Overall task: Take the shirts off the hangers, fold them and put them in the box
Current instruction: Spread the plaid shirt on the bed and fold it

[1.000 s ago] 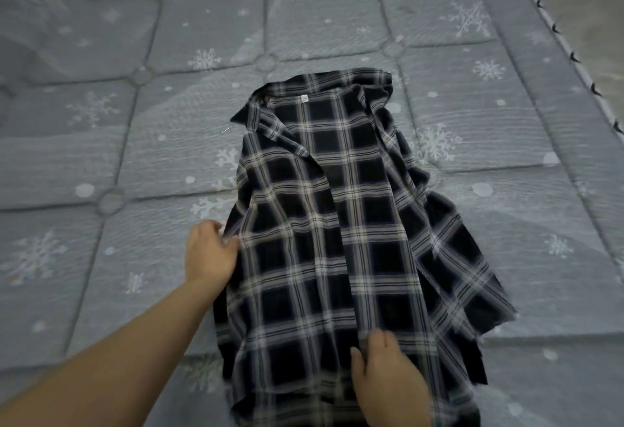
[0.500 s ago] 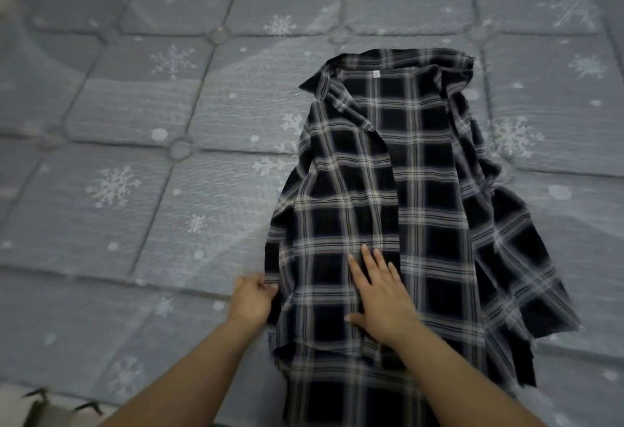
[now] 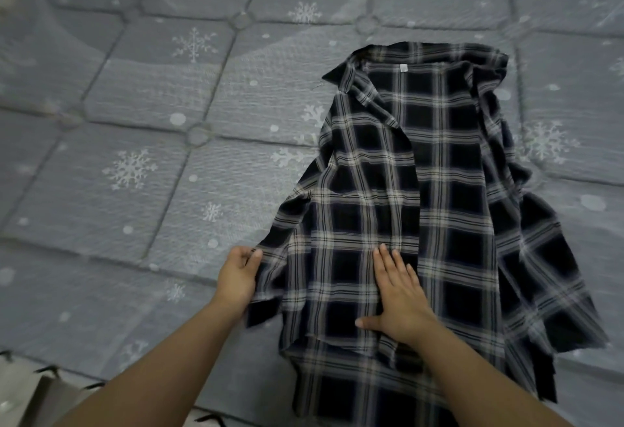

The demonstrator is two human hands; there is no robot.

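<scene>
A black and white plaid shirt point(image 3: 435, 197) lies spread on the grey mattress point(image 3: 135, 170), collar at the far end, front panels open. My left hand point(image 3: 238, 274) pinches the shirt's left edge, where the cloth is pulled out into a point. My right hand point(image 3: 396, 295) lies flat with straight fingers on the left front panel, pressing it down. No hanger is visible in the shirt, and no box can be made out for certain.
The mattress has a quilted snowflake pattern and stretches far to the left and beyond the shirt. Its near edge point(image 3: 84, 379) runs along the bottom left, with a brownish object point(image 3: 47, 399) just below it.
My right hand has come up from the hem and now lies flat on the left panel. My left hand has drawn the left edge outward. The view has shifted left.
</scene>
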